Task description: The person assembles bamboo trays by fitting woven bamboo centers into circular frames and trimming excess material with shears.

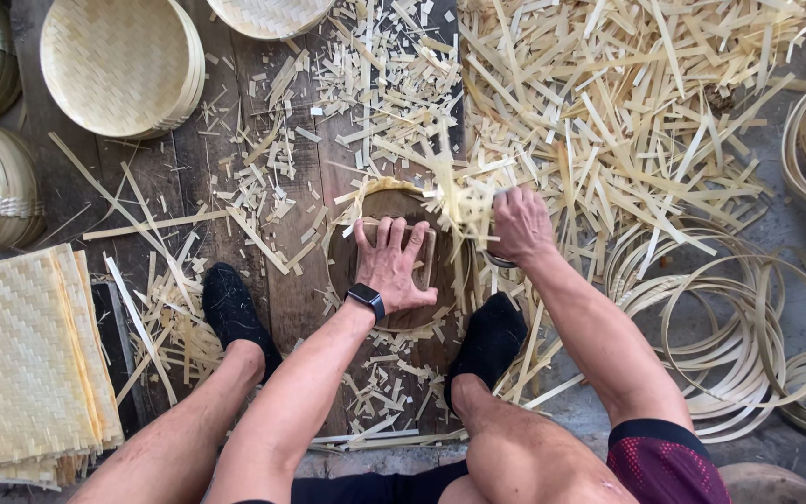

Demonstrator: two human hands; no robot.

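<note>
At the middle of the plank floor, the left hand (394,263) lies flat with fingers spread, pressing a small wooden block (414,250) down onto a round wooden mould (401,257) that has woven bamboo wrapped over its rim. Just beside it the right hand (518,225) is clenched around something at the mould's right edge — a blurred spray of bamboo strip ends (454,196) sticks up there, and what the fist grips cannot be made out. A dark wristwatch (366,300) sits on the left wrist. Two black-socked feet (231,313) flank the mould. Around lie bamboo offcuts (608,103), coiled bamboo hoops (739,345), square woven mats (20,364) at the left and finished round trays (118,65) above.
</note>
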